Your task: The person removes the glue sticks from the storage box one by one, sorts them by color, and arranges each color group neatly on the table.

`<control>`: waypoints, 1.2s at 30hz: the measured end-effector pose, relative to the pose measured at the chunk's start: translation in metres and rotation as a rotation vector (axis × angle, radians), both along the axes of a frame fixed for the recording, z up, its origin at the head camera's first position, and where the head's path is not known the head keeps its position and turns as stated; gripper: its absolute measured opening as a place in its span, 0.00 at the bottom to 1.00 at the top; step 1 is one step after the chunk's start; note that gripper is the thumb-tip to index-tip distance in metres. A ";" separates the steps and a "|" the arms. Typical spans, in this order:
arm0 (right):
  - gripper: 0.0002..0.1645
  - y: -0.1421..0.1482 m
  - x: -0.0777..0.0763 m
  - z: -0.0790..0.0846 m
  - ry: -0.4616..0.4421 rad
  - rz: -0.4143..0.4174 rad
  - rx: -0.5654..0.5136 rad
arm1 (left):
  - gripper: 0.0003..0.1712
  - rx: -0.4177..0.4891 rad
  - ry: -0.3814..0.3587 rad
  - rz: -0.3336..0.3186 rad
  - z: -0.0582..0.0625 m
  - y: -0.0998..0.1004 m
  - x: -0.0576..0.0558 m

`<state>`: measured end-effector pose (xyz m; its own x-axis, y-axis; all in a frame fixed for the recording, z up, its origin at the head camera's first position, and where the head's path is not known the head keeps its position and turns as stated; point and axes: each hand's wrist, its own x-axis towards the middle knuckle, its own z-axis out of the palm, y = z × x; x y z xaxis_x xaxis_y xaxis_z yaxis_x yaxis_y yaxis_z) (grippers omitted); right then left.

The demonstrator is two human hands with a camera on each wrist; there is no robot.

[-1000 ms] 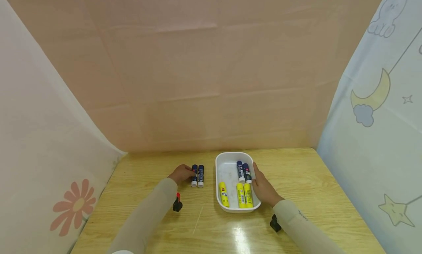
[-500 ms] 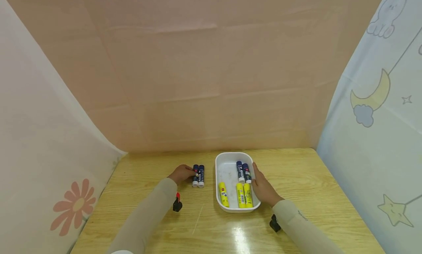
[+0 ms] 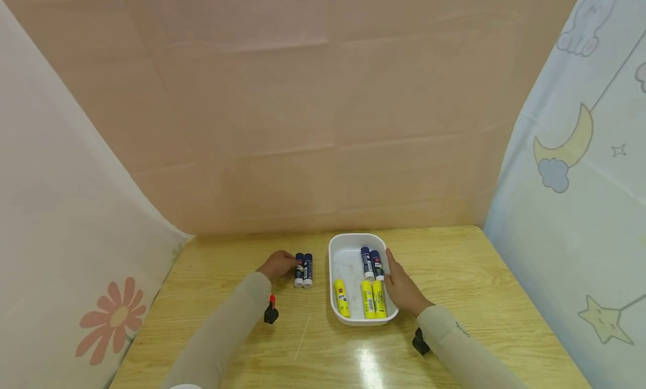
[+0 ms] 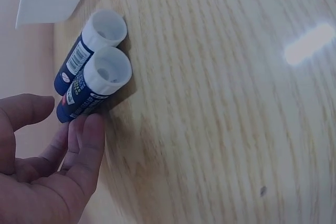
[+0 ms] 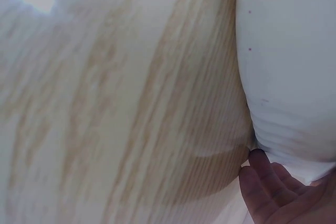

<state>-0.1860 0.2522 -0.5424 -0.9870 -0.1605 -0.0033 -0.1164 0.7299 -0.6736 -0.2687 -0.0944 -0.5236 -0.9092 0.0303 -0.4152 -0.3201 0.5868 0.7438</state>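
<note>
Two navy glue sticks with white ends lie side by side on the table, a left one [image 3: 299, 270] and a right one [image 3: 308, 270]. My left hand [image 3: 280, 265] is at the left one; in the left wrist view its fingertips [image 4: 93, 129] are right at that stick's side, the thumb held apart from it. The white tray [image 3: 356, 322] stands to their right. Against its right wall rests my right hand [image 3: 405, 288], fingers extended along the outside. Inside lie two navy glue sticks [image 3: 367, 263] and several yellow glue sticks [image 3: 342, 298], two of these together at the near right.
The wooden table [image 3: 303, 350] ends at a tan cloth backdrop [image 3: 328, 125]. Pale printed cloths hang at the left [image 3: 75, 209] and right [image 3: 565, 237]. A black strap clip [image 3: 271, 313] shows by the left sleeve, and another [image 3: 420, 342] by the right.
The left navy glue stick on the table has shifted right until it lies against the other one. My left thumb and fingers have drawn back slightly from it. The right hand stays at the tray.
</note>
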 end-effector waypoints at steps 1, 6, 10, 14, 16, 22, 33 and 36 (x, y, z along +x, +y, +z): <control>0.40 0.000 0.000 0.000 0.001 0.002 0.001 | 0.19 -0.004 0.000 0.000 0.001 0.000 0.000; 0.40 -0.001 -0.001 0.000 0.007 0.001 0.001 | 0.20 0.009 0.008 -0.017 0.010 -0.001 0.000; 0.39 -0.001 -0.001 0.000 0.008 -0.006 -0.001 | 0.20 0.043 0.006 -0.022 0.016 0.001 0.000; 0.40 -0.002 -0.001 0.001 -0.005 -0.013 -0.001 | 0.19 0.044 0.033 -0.042 0.023 0.007 0.000; 0.40 -0.002 -0.001 0.001 -0.010 -0.015 0.001 | 0.18 0.056 0.053 -0.055 0.028 0.013 0.000; 0.39 -0.001 -0.001 0.000 0.014 -0.013 -0.006 | 0.21 0.135 0.085 -0.087 0.046 0.038 0.000; 0.40 0.001 0.004 -0.001 0.054 -0.006 -0.028 | 0.21 0.364 0.061 -0.218 0.068 0.082 -0.005; 0.40 0.001 0.005 -0.001 0.042 -0.009 -0.026 | 0.21 0.392 0.020 -0.257 0.072 0.094 -0.004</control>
<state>-0.1811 0.2533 -0.5436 -0.9876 -0.1514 0.0420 -0.1386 0.7132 -0.6871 -0.2725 -0.0009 -0.4516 -0.8595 0.4064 -0.3101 -0.1847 0.3188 0.9297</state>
